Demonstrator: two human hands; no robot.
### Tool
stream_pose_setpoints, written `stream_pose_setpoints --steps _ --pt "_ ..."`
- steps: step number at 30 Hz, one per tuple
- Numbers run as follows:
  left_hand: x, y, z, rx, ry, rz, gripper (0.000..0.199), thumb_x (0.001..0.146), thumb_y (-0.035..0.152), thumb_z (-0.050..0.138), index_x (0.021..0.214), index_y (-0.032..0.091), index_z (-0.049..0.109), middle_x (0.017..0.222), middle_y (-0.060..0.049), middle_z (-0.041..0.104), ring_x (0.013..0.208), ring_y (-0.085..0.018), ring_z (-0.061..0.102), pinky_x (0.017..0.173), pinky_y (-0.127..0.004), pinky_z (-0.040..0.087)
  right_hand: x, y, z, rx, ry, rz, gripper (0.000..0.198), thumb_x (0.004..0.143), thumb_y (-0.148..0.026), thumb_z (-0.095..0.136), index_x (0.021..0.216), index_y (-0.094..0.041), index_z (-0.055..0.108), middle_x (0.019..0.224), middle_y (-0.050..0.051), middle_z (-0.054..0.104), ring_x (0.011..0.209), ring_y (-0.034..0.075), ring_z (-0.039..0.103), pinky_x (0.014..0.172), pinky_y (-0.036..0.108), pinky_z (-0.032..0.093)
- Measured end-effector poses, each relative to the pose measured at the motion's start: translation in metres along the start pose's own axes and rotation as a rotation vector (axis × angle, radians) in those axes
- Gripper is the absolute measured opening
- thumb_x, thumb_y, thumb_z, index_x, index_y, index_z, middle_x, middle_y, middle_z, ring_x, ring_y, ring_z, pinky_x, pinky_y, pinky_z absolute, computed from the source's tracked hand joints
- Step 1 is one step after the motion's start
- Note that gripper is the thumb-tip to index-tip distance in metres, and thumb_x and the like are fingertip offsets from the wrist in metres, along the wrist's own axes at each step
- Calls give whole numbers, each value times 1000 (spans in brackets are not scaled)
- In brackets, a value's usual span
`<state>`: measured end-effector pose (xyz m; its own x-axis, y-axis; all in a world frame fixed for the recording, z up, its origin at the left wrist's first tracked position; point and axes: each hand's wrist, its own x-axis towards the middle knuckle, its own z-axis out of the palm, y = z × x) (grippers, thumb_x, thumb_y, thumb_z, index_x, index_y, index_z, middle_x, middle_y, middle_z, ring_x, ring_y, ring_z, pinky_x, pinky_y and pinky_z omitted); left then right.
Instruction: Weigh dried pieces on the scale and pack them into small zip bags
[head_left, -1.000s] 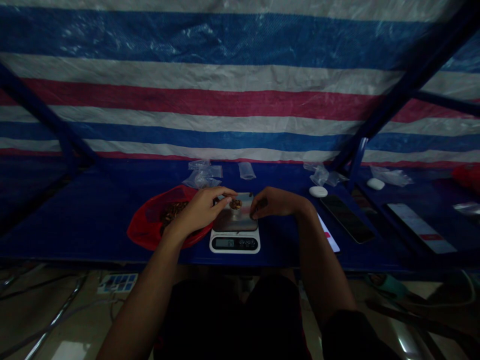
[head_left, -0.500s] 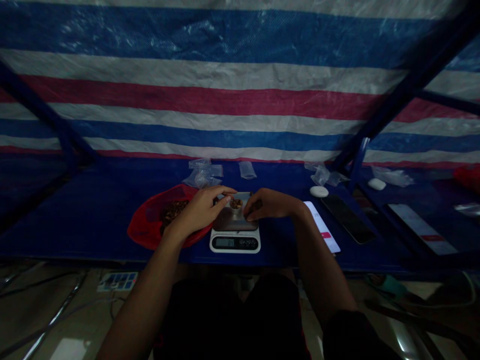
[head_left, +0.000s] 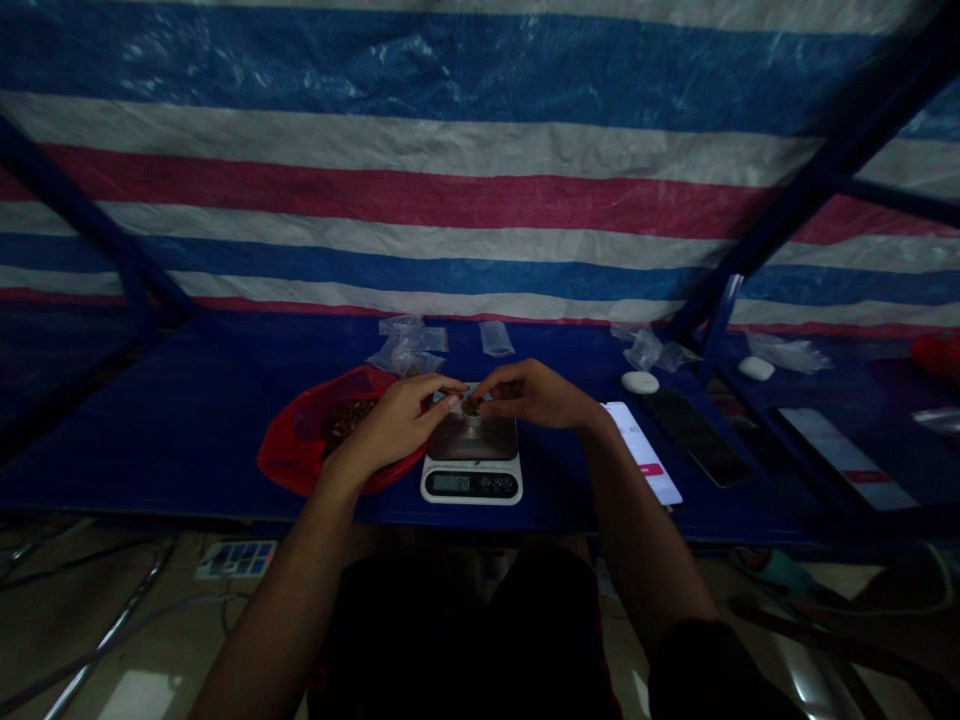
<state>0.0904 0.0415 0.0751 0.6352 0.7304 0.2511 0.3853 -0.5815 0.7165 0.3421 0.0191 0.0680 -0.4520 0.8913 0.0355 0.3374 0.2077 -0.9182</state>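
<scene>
On the metal pan of a white kitchen scale [head_left: 472,484] stands a small round cup [head_left: 472,417] holding brown dried pieces. My left hand [head_left: 405,408] reaches in from the left, thumb and fingers drawn together beside the cup; what they pinch, if anything, I cannot make out. From the right, my right hand [head_left: 538,394] has its bent fingertips at the cup's top, touching the pieces; anything between them is too small to name. Under my left forearm sits a red plastic bag [head_left: 289,455], its mouth spread wide around more brown pieces [head_left: 349,420].
Clear plastic bags [head_left: 409,347] lie behind the red bag, and one small clear bag [head_left: 495,338] lies behind the scale. To the right are a lit phone [head_left: 641,455], a dark phone [head_left: 694,435] and a white case [head_left: 640,382]. Striped sheeting [head_left: 465,200] hangs behind the blue table.
My right hand has moved left and slightly away from me, from the scale pan's right side to the top of the cup. My left hand has barely moved.
</scene>
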Motion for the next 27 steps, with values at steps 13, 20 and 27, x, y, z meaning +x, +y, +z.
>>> stream_pose_setpoints --steps 13,20,27 --pt "-3 1 -2 36 2 -13 26 104 30 56 119 24 76 122 -6 80 116 -23 74 107 -42 55 6 22 -21 -468 335 124 18 89 -25 72 98 -16 85 96 10 82 83 23 71 78 33 51" --pt "-5 -3 -4 32 7 -13 28 105 33 56 120 23 76 122 -7 80 115 -24 73 106 -42 55 8 20 -16 -345 294 26 18 89 -26 71 98 -18 85 98 7 82 86 21 70 80 32 51" --pt "-9 -5 -11 29 20 -33 28 104 32 57 120 22 77 123 -7 79 115 -24 73 107 -41 55 12 8 1 -54 255 -87 27 86 -40 79 102 -19 83 96 6 81 85 20 69 75 31 51"
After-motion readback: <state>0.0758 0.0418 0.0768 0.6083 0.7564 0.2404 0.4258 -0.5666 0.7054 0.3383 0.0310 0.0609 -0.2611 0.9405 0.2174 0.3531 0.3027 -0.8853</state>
